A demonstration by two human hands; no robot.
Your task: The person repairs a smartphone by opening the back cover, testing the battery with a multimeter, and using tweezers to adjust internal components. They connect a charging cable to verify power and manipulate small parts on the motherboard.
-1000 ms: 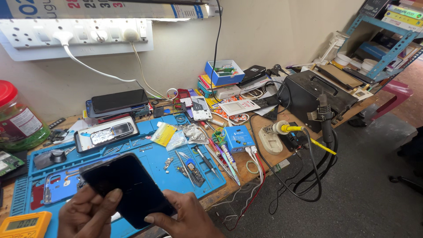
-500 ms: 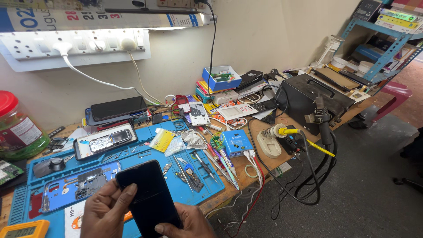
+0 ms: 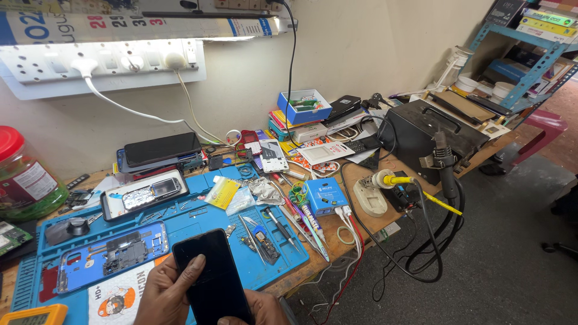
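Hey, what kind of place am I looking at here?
Most likely a phone repair bench. A blue repair mat holds an opened phone and tweezers, a soldering iron sits in its stand, and both hands hold a black phone.

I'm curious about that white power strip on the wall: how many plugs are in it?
3. On the power strip, one plug sits left of centre, a second at the middle, a third toward the right. Glare from the lamp may hide others.
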